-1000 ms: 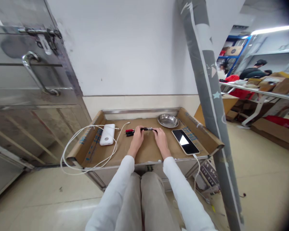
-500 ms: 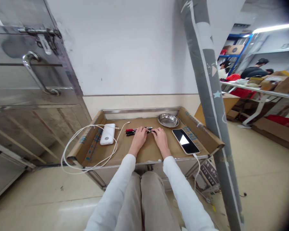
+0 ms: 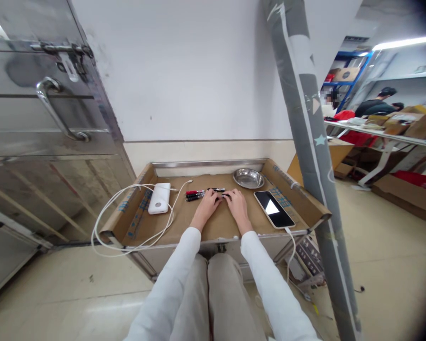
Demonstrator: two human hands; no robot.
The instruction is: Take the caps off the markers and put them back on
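My left hand (image 3: 209,202) and my right hand (image 3: 235,202) rest low over the cardboard-lined tray top (image 3: 213,225), fingertips close together. Both sets of fingers are pinched on something small and dark between them; I cannot make out what it is. Just behind my left hand lie a red pen (image 3: 191,192) and a black pen (image 3: 192,198), side by side and partly covered by that hand. To the right of my right hand is a phone (image 3: 275,210) with a cable plugged in. A round metal dish (image 3: 248,178) sits behind it.
At the left lies a white power bank (image 3: 159,198) with a looped white cable (image 3: 171,215) hanging over the edge. Raised cardboard sides border the tray. A tall grey wrapped roll (image 3: 314,118) leans at the right. People work at a far table (image 3: 383,130).
My left hand has shifted slightly, its fingers now more curled near the right fingertips. Less of the small dark thing shows between the hands. The pens, phone and dish stay put.
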